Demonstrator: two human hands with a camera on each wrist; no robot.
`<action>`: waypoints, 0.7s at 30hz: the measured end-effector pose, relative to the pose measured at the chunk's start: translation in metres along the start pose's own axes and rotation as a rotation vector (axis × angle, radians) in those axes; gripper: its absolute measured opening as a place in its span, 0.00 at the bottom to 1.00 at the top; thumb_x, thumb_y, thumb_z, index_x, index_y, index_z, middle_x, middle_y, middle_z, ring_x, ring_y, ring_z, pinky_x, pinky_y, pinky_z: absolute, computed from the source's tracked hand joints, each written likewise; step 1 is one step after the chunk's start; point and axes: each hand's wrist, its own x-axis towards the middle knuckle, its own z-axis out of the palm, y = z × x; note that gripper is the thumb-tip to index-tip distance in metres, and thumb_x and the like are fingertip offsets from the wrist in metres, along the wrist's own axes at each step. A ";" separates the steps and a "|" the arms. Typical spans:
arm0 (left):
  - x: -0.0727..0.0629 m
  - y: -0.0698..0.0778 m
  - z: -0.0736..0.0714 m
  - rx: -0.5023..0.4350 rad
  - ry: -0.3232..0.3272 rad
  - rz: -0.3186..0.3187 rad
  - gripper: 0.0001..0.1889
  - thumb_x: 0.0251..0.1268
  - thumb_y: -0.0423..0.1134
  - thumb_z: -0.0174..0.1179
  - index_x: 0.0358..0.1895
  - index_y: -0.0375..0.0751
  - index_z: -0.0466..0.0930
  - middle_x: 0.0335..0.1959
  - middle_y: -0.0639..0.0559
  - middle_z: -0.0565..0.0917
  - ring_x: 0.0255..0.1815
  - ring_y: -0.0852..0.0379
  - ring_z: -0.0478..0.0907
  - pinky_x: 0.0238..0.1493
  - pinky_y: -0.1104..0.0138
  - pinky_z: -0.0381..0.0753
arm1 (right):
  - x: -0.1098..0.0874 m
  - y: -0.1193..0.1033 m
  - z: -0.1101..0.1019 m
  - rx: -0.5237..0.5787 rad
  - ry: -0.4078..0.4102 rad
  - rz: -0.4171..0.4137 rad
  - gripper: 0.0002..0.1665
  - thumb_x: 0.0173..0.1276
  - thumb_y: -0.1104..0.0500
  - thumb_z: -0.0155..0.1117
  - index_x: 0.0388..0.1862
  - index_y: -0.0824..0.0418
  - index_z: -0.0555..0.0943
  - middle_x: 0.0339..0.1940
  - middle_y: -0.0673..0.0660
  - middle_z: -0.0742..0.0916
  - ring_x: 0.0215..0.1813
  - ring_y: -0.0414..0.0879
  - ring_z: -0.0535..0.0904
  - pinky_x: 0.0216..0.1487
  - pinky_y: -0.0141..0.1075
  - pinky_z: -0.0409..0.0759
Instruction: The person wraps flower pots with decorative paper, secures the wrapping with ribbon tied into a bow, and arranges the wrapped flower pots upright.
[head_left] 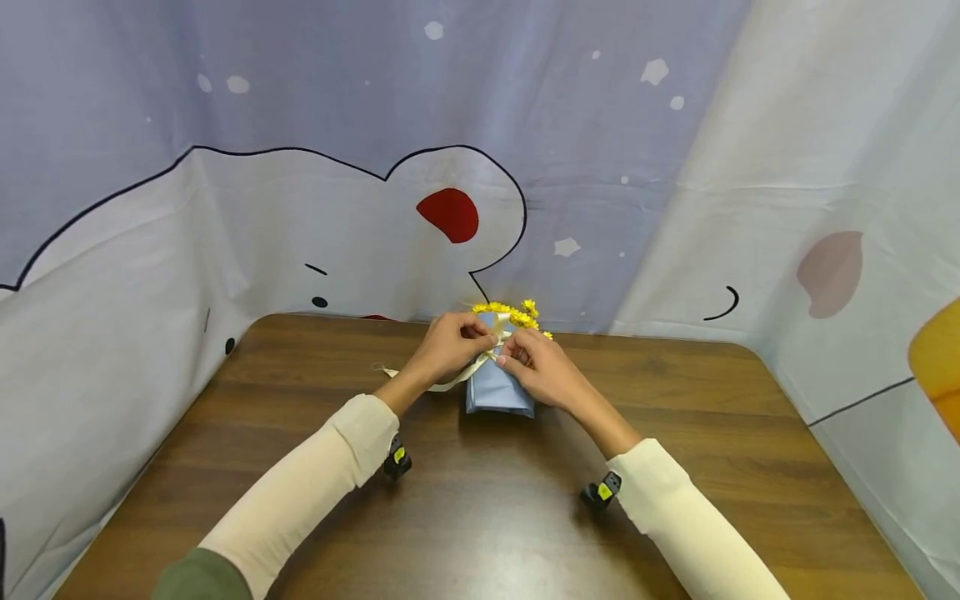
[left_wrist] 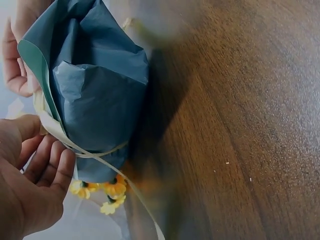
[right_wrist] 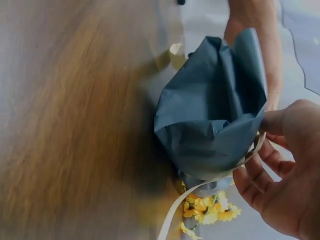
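A small bouquet in blue wrapping paper (head_left: 497, 390) lies on the table, its yellow flowers (head_left: 528, 317) pointing to the back. A cream ribbon (head_left: 456, 381) goes round the wrapping near the flowers, and one loose end trails left. My left hand (head_left: 450, 343) pinches the ribbon between thumb and fingers at the bouquet's upper side. Close beside it, my right hand (head_left: 546, 367) pinches another part of the ribbon. In the left wrist view the ribbon (left_wrist: 56, 127) runs from the left fingertips across the paper. The right fingertips partly hide the ribbon (right_wrist: 255, 147) in the right wrist view.
The brown wooden table (head_left: 480, 508) ends just behind the flowers. Behind and at both sides hangs a printed cloth (head_left: 337, 217), which meets the table's back edge. Each wrist carries a small black camera, such as the left wrist camera (head_left: 397, 458).
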 end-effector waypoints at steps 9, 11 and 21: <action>0.001 0.002 0.002 -0.013 0.016 -0.031 0.08 0.76 0.46 0.75 0.46 0.46 0.97 0.45 0.51 0.95 0.48 0.52 0.87 0.53 0.59 0.85 | -0.010 0.001 -0.006 0.107 -0.079 -0.048 0.04 0.82 0.60 0.72 0.43 0.55 0.86 0.50 0.60 0.82 0.54 0.56 0.78 0.55 0.43 0.76; 0.001 0.002 0.002 -0.006 0.014 -0.038 0.09 0.76 0.46 0.76 0.47 0.45 0.97 0.46 0.50 0.95 0.49 0.52 0.88 0.54 0.58 0.86 | -0.010 0.003 -0.007 0.115 -0.088 -0.055 0.04 0.82 0.60 0.72 0.43 0.55 0.86 0.51 0.60 0.82 0.54 0.55 0.78 0.56 0.44 0.77; 0.002 0.006 0.002 0.017 -0.025 -0.032 0.08 0.77 0.45 0.76 0.47 0.44 0.96 0.44 0.50 0.95 0.47 0.52 0.88 0.52 0.58 0.87 | -0.011 0.005 -0.009 0.166 -0.134 -0.089 0.04 0.82 0.60 0.72 0.43 0.55 0.85 0.61 0.59 0.84 0.64 0.54 0.80 0.63 0.54 0.85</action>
